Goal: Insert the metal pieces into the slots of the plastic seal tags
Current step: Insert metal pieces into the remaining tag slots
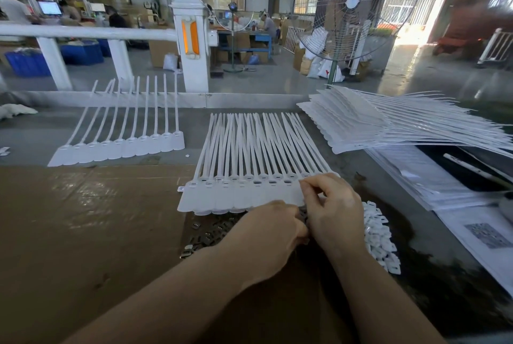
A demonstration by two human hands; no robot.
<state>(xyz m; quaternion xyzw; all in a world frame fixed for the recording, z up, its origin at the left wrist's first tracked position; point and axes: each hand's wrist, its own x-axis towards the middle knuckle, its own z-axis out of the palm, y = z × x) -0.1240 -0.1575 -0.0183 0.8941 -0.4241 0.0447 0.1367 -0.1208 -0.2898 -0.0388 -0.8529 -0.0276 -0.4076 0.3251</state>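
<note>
We record, on the desk (pixel 83 205), one row of plastic seal tags (pixel 244 193) at centre, its right end covered by our right hand (pixel 331 205); about eight slots show, the rest hidden. The right hand's fingers pinch at the tag row's right edge; whether a metal piece is between them we cannot tell. The left hand (pixel 266 235), at 6 o'clock of that row, is curled over the dark metal pieces (pixel 211 232); its fingertips are hidden, so we cannot tell its hold. The pieces are too blurred to count. A second tag strip (pixel 122 146) of ten lies at 10 o'clock. A tag stack (pixel 361 124), uncounted, lies at 2 o'clock. White caps (pixel 380 238) heap at 4 o'clock.
</note>
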